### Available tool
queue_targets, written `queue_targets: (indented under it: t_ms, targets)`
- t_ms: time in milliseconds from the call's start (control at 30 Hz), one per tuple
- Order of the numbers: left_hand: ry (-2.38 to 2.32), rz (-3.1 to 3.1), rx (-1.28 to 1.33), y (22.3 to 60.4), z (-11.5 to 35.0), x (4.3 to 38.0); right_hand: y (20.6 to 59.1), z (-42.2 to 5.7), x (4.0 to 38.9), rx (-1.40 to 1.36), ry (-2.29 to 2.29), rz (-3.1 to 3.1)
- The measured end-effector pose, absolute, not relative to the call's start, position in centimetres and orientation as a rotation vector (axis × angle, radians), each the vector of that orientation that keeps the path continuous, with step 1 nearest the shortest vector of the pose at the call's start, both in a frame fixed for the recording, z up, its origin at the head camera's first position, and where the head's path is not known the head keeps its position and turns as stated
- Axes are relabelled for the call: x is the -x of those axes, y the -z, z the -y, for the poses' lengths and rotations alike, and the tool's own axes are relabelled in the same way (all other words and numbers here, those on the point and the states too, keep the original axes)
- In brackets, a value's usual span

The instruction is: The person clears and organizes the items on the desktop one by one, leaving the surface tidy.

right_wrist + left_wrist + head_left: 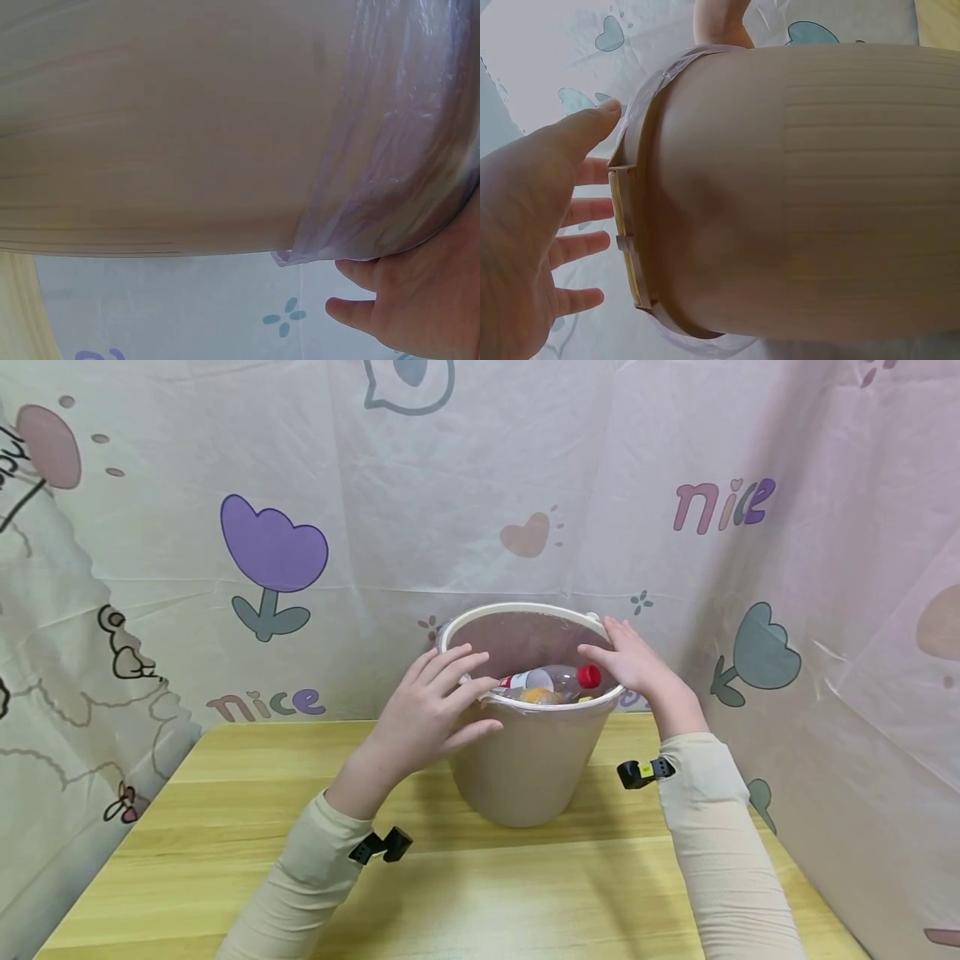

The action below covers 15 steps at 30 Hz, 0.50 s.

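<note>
A beige trash bin (525,768) stands upright, its pale rim facing up. Inside lie a clear plastic bottle with a red cap (588,677) and something orange (542,696). My left hand (431,710) has its fingers spread and fairly straight over the near left of the rim. In the left wrist view, its fingertips are right at the rim's clip-like part (626,236). At the right side of the rim, my right hand (637,662) rests with its thumb reaching over the opening. A thin translucent bag (390,127) is folded over the rim beside that hand.
The bin stands on a light wooden table (480,893). Close behind and at both sides hangs a pale printed cloth (420,485) with flowers, hearts and lettering. A small black camera (645,772) is strapped at each wrist.
</note>
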<state>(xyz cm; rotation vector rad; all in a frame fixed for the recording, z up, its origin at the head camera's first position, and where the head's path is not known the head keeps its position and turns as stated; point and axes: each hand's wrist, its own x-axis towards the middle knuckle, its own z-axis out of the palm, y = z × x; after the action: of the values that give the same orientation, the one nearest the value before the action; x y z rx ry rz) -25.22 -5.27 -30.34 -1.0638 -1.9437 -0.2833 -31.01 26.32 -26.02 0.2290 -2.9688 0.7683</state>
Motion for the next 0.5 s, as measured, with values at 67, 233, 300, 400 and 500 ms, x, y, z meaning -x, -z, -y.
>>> queue_targets:
  t_ms: [67,233,300,400,500]
  targets:
    - [0.283,1.948,1.060,30.4,5.4,25.2,26.0,-26.4,31.0,-0.231,-0.765,2.968]
    - [0.294,1.956,1.056,30.5,5.6,25.0,26.0,-26.4,31.0,-0.229,-0.765,2.966]
    - [0.300,1.968,1.052,30.6,5.8,24.9,26.0,-26.5,31.0,-0.229,-0.767,2.968]
    - [0.314,1.989,1.040,30.7,6.1,24.8,26.0,-26.5,31.1,-0.230,-0.768,2.968]
    - [0.337,2.005,1.021,30.9,6.5,24.8,26.0,-26.6,31.2,-0.232,-0.767,2.966]
